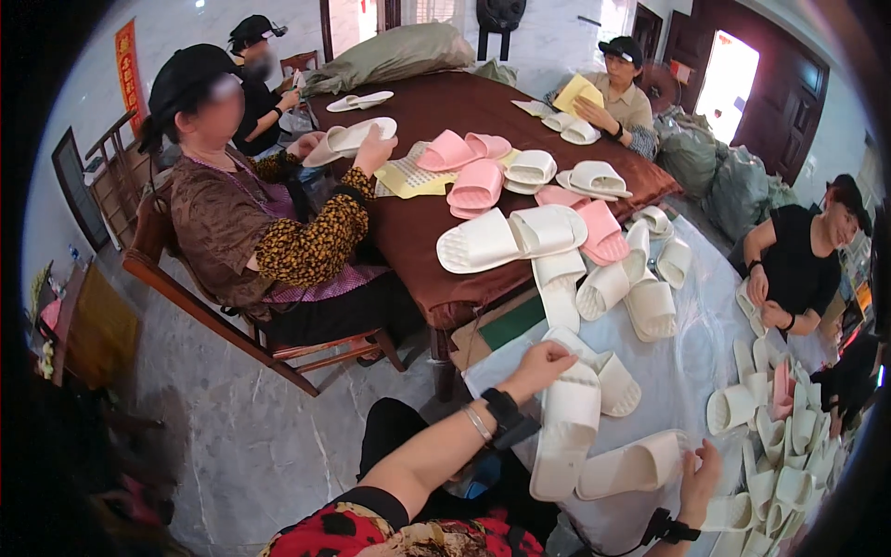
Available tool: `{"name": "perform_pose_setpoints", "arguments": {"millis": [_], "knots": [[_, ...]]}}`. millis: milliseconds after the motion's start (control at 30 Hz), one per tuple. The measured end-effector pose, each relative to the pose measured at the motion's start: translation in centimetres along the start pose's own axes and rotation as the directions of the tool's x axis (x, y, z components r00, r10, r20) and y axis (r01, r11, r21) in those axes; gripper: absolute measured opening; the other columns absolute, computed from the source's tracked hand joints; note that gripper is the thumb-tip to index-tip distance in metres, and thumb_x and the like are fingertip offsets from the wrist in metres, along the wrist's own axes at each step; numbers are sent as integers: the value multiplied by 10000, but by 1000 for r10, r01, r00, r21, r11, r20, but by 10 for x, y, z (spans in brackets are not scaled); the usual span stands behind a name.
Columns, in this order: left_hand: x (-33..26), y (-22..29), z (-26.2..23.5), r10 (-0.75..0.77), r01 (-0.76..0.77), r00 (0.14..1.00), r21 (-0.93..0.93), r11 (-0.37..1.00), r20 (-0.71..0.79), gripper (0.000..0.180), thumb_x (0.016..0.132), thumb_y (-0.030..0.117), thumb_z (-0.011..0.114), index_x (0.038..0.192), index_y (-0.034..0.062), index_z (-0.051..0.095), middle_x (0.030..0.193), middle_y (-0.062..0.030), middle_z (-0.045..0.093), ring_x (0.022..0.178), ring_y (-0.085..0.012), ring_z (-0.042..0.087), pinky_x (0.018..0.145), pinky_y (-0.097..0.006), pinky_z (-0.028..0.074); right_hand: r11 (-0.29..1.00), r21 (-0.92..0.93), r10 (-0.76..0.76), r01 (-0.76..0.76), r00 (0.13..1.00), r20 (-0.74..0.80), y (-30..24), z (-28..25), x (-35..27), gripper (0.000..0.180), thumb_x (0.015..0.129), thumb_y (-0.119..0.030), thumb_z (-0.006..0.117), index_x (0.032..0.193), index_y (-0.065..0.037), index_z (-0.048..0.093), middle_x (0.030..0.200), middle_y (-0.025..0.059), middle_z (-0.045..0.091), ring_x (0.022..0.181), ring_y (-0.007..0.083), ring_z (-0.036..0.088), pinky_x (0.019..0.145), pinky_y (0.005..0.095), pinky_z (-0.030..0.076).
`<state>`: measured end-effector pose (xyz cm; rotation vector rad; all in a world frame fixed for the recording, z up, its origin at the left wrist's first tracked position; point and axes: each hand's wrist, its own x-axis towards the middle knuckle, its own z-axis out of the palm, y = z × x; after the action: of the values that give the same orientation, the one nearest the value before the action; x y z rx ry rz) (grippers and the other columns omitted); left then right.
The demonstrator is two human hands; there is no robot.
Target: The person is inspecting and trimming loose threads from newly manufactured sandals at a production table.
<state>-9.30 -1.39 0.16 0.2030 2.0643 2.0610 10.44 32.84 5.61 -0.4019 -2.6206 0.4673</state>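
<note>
My left hand (pixel 540 369) is closed in a pinch, fingertips together over the toe end of a white slipper (pixel 568 418). Whether anything is between those fingertips is hidden. Beside this slipper lies another white slipper (pixel 617 383), partly under the first one's toe. My right hand (pixel 701 475) has its fingers loosely apart, at the toe end of a white slipper (pixel 636 466) lying sideways near the table's edge. I cannot tell whether it touches that slipper. Further off, several white slippers (pixel 652 306) lie in a loose cluster.
A heap of white slippers (pixel 780 464) covers the right side of the pale table (pixel 701 357). Pink slippers (pixel 478 184) and white ones rest on the brown-covered table (pixel 399 241). A person on a wooden chair (pixel 232 334) holds white slippers (pixel 353 139). Other people sit around; sacks (pixel 733 181) stand behind.
</note>
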Motion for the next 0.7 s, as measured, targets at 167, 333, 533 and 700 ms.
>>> {"name": "perform_pose_setpoints", "arguments": {"millis": [167,333,533,700], "knots": [[-35,-3,26,131,-111,972,108,988,-197,500,836,360,684,1134,-22,562,1071,-171,615,936,-256,613,822,-335,490,973,36,-230,228,950,211,-29,26,-31,544,771,-119,676,1261,31,492,1289,265,465,1225,403,430,1038,456,344],[-99,4,21,376,-327,926,498,803,1,705,778,404,718,1277,-15,448,1306,-264,437,1220,-392,436,1026,-423,360,970,-87,-220,226,972,81,-13,47,-41,578,776,-98,651,1299,32,442,1347,277,407,1247,443,392,1040,474,343],[-141,1,3,284,-407,912,554,726,297,838,761,440,711,1384,17,343,1423,-269,326,1326,-430,305,1073,-476,282,998,70,-6,4,1000,31,49,42,-44,425,850,-47,540,1259,44,474,1193,225,548,1123,383,525,960,423,417],[-142,-11,22,258,-496,867,680,540,427,743,791,331,664,1404,77,330,1420,-188,357,1335,-381,311,1036,-553,284,996,36,79,-76,993,-91,56,14,-41,392,894,-52,453,1269,58,477,1212,229,554,1143,370,526,981,399,404]]}}
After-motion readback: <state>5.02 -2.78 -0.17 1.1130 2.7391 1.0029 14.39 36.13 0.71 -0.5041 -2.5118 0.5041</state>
